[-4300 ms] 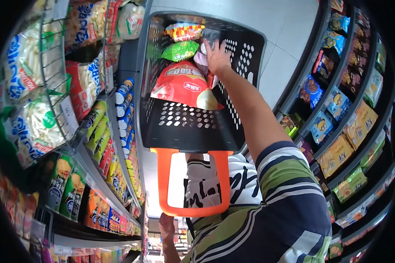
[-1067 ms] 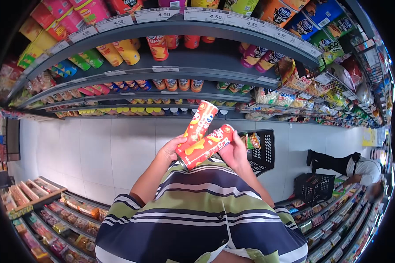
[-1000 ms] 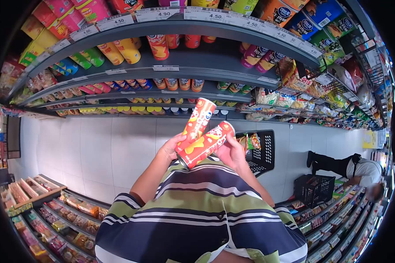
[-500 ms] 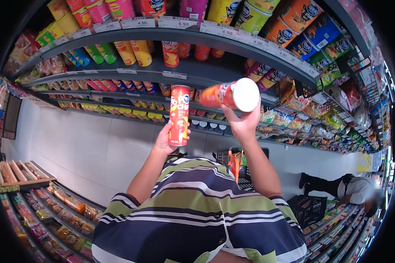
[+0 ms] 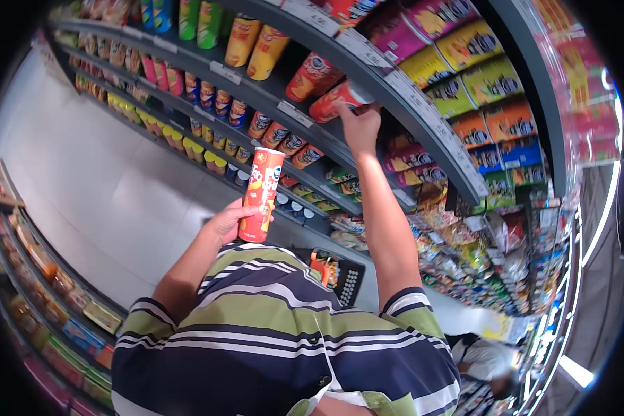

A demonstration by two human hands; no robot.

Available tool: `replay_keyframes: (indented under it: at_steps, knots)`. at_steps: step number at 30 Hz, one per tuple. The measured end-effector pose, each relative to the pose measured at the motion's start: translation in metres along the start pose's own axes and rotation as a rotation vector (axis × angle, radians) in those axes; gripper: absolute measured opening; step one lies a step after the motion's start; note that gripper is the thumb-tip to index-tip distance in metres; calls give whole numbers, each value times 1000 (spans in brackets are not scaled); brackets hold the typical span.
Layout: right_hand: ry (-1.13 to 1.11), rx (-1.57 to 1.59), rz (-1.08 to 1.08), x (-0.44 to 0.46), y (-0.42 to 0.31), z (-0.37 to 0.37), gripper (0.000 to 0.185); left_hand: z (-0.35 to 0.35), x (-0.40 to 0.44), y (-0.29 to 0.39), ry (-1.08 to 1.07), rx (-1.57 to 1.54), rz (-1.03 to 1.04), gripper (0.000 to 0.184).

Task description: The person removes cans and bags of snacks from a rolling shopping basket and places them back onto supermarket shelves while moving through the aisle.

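Note:
A tall red can of potato chips (image 5: 261, 191) is upright in front of my torso, with my left hand (image 5: 227, 220) wrapped round its lower part. My right hand (image 5: 360, 128) reaches up to the shelf and grips a second red chip can (image 5: 331, 102), which lies tilted under the upper shelf's edge. Close beside that one stands another red chip can (image 5: 312, 76) on the same shelf. Yellow chip cans (image 5: 267, 52) stand to the left of them.
Price labels line the upper shelf edge (image 5: 412, 90), just above my right hand. Lower shelves hold rows of small cans (image 5: 277, 135). A black basket (image 5: 350, 281) with an orange item is below my body. Another person (image 5: 489, 360) is at the lower right.
My right hand has moved up and forward, carrying its can from in front of me to the shelf. My left hand still holds its can. The view has turned and come nearer the shelf.

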State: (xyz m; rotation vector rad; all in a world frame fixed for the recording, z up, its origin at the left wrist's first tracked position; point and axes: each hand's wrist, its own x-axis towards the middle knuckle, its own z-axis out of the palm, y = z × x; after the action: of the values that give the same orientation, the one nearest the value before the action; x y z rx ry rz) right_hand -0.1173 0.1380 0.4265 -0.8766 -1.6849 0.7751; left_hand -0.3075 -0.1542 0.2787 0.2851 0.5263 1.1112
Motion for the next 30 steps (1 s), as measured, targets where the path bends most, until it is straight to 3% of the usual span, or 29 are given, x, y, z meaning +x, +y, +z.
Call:
replay_keyframes:
  at_steps: [3,4,7,10,13,22,30]
  knots:
    - [8,14,-44,27,30,-4,42,-5,-6,6,18,24,17,67]
    - [8,67,113,28,18,-1,44,-7,-8,7,22,35,17,67]
    - [-46,57,116,35,17,3,49,-13,-9,7,26,24,11,67]
    - [-42,13,301,27,9,11,56,-14,-11,7,21,9,-12,67]
    - [-10,-14,192,23,29,16,55,-11,-10,10,-19,46,-3,67]
    - [-34,-485,148,22,22,22,63,-5,-1,8,-25,115,-75,64]
    - [55,-552,46,10,15,26,72,0,-4,8,9,166,-40,68]
